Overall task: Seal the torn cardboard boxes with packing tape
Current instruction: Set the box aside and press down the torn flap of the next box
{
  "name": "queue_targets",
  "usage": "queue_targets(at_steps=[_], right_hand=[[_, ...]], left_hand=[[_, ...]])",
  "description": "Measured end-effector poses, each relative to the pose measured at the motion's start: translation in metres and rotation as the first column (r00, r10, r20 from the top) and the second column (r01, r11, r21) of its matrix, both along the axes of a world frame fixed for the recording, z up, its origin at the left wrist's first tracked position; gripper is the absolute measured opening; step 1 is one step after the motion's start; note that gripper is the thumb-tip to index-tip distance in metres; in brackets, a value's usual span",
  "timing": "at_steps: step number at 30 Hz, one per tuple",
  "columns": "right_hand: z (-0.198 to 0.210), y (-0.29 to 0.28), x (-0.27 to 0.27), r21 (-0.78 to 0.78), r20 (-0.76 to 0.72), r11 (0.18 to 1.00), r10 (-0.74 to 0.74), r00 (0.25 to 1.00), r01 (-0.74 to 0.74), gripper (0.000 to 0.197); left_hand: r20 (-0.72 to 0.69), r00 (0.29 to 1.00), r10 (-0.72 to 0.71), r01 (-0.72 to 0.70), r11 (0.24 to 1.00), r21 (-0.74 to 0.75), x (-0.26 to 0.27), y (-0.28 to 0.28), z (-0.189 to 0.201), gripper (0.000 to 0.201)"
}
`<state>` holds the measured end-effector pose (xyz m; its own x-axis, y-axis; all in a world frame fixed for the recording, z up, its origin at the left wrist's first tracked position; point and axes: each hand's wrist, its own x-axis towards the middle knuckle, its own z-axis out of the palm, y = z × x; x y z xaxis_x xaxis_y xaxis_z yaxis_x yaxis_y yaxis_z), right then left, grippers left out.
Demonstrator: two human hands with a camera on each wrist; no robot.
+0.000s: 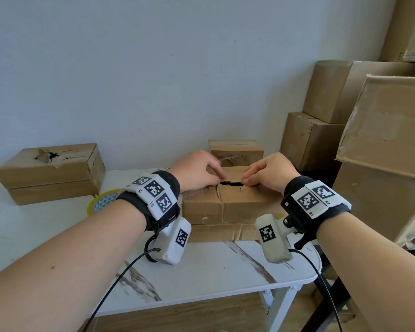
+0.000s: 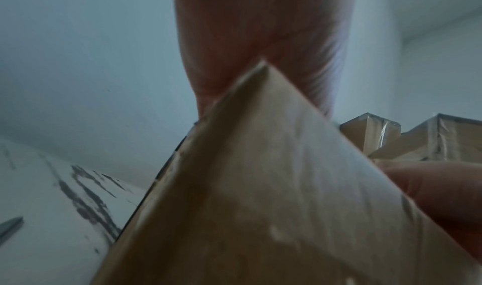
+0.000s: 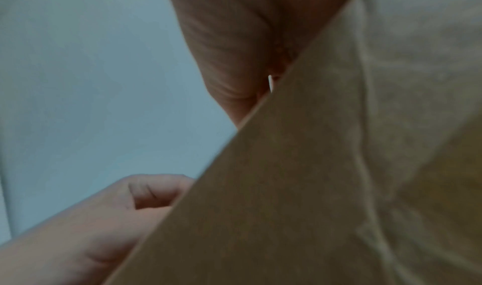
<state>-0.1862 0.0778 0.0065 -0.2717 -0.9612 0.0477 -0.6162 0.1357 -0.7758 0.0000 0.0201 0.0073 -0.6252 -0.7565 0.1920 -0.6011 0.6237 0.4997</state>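
A brown cardboard box [image 1: 228,204] sits in the middle of the marble-patterned table [image 1: 201,271], with a dark tear [image 1: 231,183] across its top. My left hand [image 1: 219,180] pinches the torn edge at the tear's left end with bent fingers and thumb. At the right end, my right hand [image 1: 246,179] pinches the edge in the same manner. The wrist views show only palms pressed against the box [image 2: 260,186] [image 3: 313,165]. A yellow tape roll [image 1: 101,202] lies on the table, half hidden behind my left wrist.
A second box with a ragged hole [image 1: 50,173] stands at the left by the wall. A small box [image 1: 236,149] sits behind the one I hold. Tall stacks of cardboard boxes [image 1: 369,140] crowd the right side. The table's front edge is near my forearms.
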Motion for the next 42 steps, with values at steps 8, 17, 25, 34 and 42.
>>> queue_targets(at_steps=[8,17,25,34,42], right_hand=[[0.006,-0.001,-0.007,-0.114,0.176,0.986,-0.101,0.979,0.122,0.021],[0.013,0.0,-0.003,-0.07,0.023,0.997,-0.029,0.999,0.03,0.012],[0.018,0.008,0.01,0.029,-0.389,0.995,0.095,0.916,-0.091,0.034],[0.009,0.004,0.038,0.104,-0.834,0.992,0.127,0.537,-0.074,0.023],[0.017,0.011,0.044,0.098,-0.799,0.995,0.083,0.595,-0.008,0.024]], left_hand=[[0.36,0.93,0.068,0.118,0.874,-0.471,-0.026,0.006,0.007,0.03],[0.686,0.686,0.243,0.276,0.785,-0.554,-0.046,0.013,0.014,0.023],[0.667,0.704,0.245,0.186,0.843,-0.506,-0.034,0.015,0.023,0.022],[0.402,0.915,0.037,0.063,0.971,-0.232,0.007,0.01,0.019,0.035],[0.324,0.944,0.058,-0.111,0.983,0.149,0.034,0.007,0.01,0.081]])
